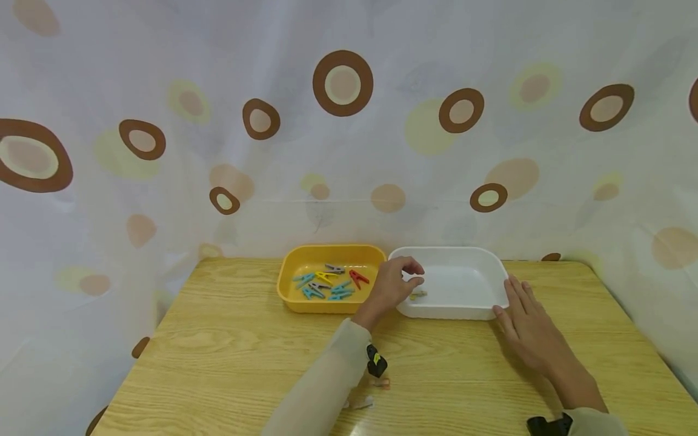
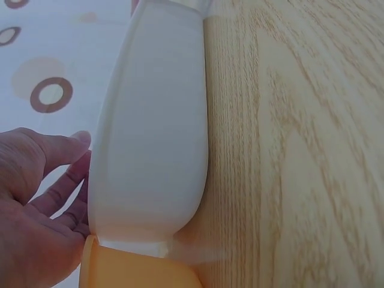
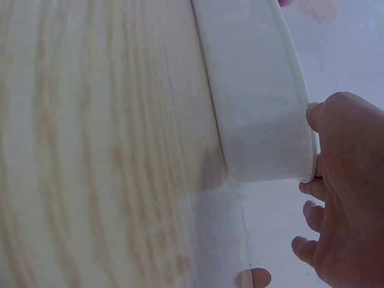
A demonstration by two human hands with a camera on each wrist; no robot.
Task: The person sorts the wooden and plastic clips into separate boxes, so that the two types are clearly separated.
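Note:
A white plastic tray (image 1: 458, 313) stands on the wooden table. Over its left end hovers my left hand (image 1: 394, 283), thumb and bent fingertips apart with nothing between them. Just below those fingertips, a yellowish clothespin (image 1: 418, 294) lies inside the tray, partly hidden by the hand. My right hand (image 1: 530, 330) rests against the tray's right front corner, fingers extended along the side and thumb at the front rim. On the left, a yellow tray (image 1: 327, 307) holds several clothespins, among them a red clothespin (image 1: 358, 278) and a yellow clothespin (image 1: 325, 277).
Near the front of the table, partly behind the left sleeve, lie a small orange piece (image 1: 382, 383) and a whitish piece (image 1: 361, 402). The trays stand side by side at the back edge, before a patterned curtain (image 1: 349, 157).

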